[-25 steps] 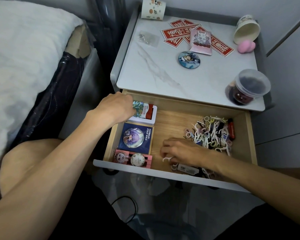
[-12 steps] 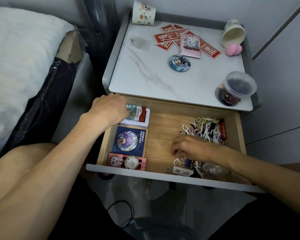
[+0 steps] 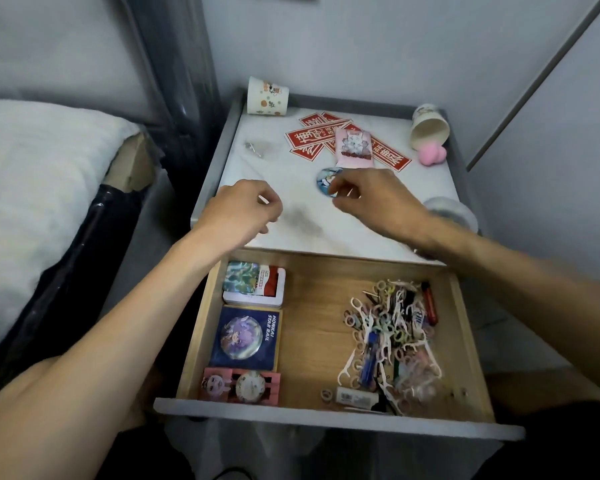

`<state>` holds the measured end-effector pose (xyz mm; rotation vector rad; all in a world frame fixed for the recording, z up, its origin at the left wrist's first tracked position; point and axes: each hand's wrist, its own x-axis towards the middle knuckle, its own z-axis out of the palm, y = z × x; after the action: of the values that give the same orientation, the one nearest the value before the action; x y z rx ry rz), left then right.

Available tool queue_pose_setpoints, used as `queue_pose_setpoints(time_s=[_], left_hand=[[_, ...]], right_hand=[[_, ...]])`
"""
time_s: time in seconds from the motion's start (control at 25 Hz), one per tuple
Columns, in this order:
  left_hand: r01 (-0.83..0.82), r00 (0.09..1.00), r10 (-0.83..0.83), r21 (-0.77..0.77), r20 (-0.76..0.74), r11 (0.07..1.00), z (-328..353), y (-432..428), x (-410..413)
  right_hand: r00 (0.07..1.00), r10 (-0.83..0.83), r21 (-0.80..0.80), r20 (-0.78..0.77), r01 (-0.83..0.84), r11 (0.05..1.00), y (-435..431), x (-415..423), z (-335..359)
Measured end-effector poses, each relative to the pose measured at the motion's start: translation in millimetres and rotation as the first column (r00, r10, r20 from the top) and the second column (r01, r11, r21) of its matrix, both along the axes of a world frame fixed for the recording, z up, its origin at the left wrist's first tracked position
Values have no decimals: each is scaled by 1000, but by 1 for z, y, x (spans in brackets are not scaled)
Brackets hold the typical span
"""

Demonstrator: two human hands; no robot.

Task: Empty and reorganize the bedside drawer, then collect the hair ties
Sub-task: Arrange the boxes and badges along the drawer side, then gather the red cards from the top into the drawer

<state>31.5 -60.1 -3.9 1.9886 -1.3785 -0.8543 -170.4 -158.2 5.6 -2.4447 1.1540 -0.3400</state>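
above tabletop (image 3: 257, 174), out of drawer (image 3: 314, 334) now: l hand (image 3: 238, 211), r hand (image 3: 378, 199), grips' contents unclear

Left hand (image 3: 240, 212) and right hand (image 3: 378, 202) over nightstand (image 3: 309, 226), drawer (image 3: 312, 341) open.

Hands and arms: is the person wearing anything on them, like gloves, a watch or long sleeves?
No. The left hand and the right hand have no gloves, and I can see no rings, watch or bracelet. Above both wrists everything is bare too, with no sleeves in view.
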Motion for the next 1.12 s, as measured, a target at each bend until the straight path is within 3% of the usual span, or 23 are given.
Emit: queue_pose_setpoints(time_s=[0.08,0.2,0.32,0.52,0.6,0.72,0.84,0.92,1.0,1.12], left_hand=[[-25,999,23,-42,-33,999,8,-26,-2],[-17,998,20,-39,60,999,12,-63,-5],[25,991,-19,-46,130,999,7,-98,-6],[130,948,-124,0,293,992,-18,-159,-9],[191,921,-193,39,339,981,-32,-178,-11],[241,874,-251,77,417,967,-44,-202,-13],[246,824,-283,139,492,959,-49,-215,-15],[247,794,-305,179,526,952,-50,-218,-14],[250,768,-299,165,567,954,-48,-218,-11],[177,769,-185,74,611,981,-43,-220,-7]], right_hand=[[986,-123,-5,-115,123,992,-52,8,7],[917,-303,99,-261,337,936,-118,13,1],[865,-395,135,-311,452,882,-155,22,-18],[915,-377,220,-143,400,890,-180,28,-34],[938,-327,182,-115,344,921,-182,14,-19],[938,-104,181,-330,171,969,-176,-23,15],[803,148,315,-577,51,948,-170,-48,27],[832,112,310,-543,75,948,-174,-44,22],[900,-33,208,-435,135,969,-184,-29,13],[866,-196,105,-461,272,956,-199,-3,-9]])
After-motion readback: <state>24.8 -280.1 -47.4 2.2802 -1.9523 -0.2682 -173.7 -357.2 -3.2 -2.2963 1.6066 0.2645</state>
